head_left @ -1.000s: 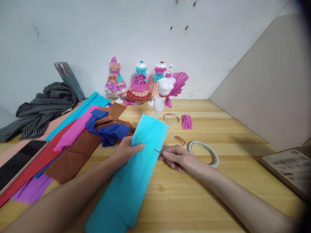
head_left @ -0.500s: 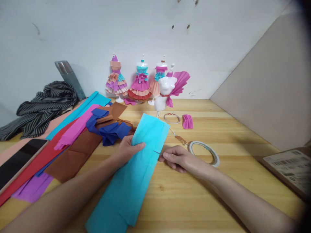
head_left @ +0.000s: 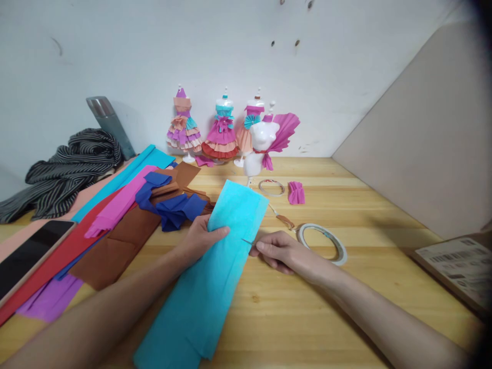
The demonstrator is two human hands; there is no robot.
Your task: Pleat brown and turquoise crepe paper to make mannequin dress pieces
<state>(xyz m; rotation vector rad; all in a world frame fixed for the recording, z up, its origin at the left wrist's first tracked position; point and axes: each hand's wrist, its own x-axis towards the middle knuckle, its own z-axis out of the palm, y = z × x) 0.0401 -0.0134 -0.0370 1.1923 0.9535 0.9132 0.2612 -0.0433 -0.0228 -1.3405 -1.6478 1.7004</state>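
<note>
A long strip of turquoise crepe paper (head_left: pixel 215 277) lies on the wooden table (head_left: pixel 346 307), running from the near edge toward the middle. My left hand (head_left: pixel 198 240) pinches the strip's left edge, thumb on top. My right hand (head_left: pixel 280 251) is closed on a small thin metal tool; its pointed tip (head_left: pixel 246 240) touches the strip's right edge. What the tool is stays unclear, as the fingers hide most of it.
A tape roll (head_left: pixel 323 241), a brown-handled tool (head_left: pixel 283 220), a small ring (head_left: pixel 271 187) and a pink paper scrap (head_left: pixel 295 192) lie beyond my right hand. Coloured paper sheets (head_left: pixel 126 225), a phone (head_left: pixel 31 253) and striped cloth (head_left: pixel 65 171) fill the left. Several dressed mannequins (head_left: pixel 223 130) line the wall. A cardboard box (head_left: pixel 457 264) sits right.
</note>
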